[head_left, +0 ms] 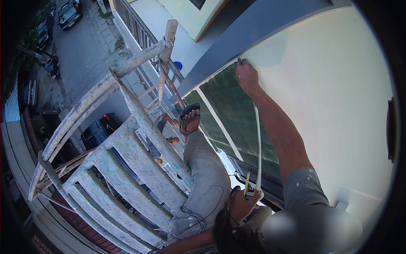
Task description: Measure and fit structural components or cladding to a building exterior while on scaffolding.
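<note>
My left hand (245,205) grips a tape measure (253,194) at the lower middle; a thin yellow strip (247,180) sticks up beside it. The pale tape (259,148) runs upward beside my right forearm. My right hand (246,75) is closed at the upper edge of a cream wall (334,106), against the grey-blue trim (228,46), with a small dark item at its fingertips that I cannot make out. Left of that forearm is a dark green panel (224,110) with pale strips. My sandalled foot (189,118) rests by a metal scaffold pole.
A paint-spattered scaffold platform (131,165) with slats and rails (139,59) fills the left. Through it a person (154,148) shows below. Further down are a street (80,51), parked cars (67,12) and overhead wires. A balcony railing (127,17) stands at top.
</note>
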Motion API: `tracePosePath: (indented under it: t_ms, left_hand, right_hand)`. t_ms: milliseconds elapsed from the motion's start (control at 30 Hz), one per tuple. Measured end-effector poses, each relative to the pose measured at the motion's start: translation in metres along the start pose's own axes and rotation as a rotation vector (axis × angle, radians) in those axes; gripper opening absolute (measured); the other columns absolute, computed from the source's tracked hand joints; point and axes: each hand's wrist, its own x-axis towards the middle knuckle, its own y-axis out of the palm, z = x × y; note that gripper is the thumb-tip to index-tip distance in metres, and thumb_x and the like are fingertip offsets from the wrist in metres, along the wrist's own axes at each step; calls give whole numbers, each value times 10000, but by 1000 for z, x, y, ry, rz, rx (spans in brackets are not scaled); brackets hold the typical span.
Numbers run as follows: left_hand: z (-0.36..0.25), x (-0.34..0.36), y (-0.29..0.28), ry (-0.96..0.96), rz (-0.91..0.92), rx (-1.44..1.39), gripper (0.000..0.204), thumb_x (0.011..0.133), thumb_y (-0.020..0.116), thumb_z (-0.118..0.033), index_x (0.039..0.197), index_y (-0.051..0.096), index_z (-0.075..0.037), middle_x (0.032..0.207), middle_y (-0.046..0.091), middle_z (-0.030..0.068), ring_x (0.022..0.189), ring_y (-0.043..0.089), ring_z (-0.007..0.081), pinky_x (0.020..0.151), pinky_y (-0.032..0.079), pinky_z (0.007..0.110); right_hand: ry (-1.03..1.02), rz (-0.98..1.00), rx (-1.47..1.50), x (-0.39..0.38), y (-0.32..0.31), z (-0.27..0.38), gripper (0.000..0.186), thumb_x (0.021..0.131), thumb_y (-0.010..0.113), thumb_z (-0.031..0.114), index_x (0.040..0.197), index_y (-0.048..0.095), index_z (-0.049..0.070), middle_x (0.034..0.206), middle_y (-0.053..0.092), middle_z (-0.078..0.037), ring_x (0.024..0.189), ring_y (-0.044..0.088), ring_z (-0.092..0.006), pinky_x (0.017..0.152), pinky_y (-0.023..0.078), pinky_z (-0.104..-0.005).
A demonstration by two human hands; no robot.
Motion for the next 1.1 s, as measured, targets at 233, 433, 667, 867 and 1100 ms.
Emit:
tracePosePath:
  t_ms: [233,433,667,867,1100]
  left_hand:
    - [-10,-4,0,9,-3,-1,285,916,737,-235,1012,693,29,892,708,67,721,693,134,651,588,268]
    - [-9,-6,-1,12,6,-47,286,920,735,-233,1023,693,30,896,714,74,717,703,143,649,585,266]
    - [-9,-10,-3,10,6,-37,288,930,727,-226,1043,693,37,916,723,85,726,711,148,667,590,275]
    - [-14,-19,-3,50,71,-177,265,950,710,-220,1050,697,25,916,721,69,748,694,128,694,591,276]
    - [-10,-20,-9,54,97,-149,246,950,709,-210,1056,684,11,940,707,56,787,677,114,718,593,287]
  right_hand:
    - [125,76,122,4,1,15,293,1030,472,177,1021,661,-47,1067,631,-184,899,717,-366,747,610,-481]
    - [177,-30,196,2,14,17,325,1052,435,205,1010,630,-52,1056,640,-216,851,715,-401,738,594,-512]
    - [230,-117,265,-5,20,18,287,1019,497,194,1149,621,-30,990,661,-215,848,710,-406,735,579,-517]
    - [587,-290,576,-15,24,13,418,859,718,292,1186,649,41,943,727,-206,888,706,-421,780,566,-512]
    - [765,-119,517,17,-1,40,324,850,723,322,979,725,25,930,730,-242,896,707,-426,801,565,-511]
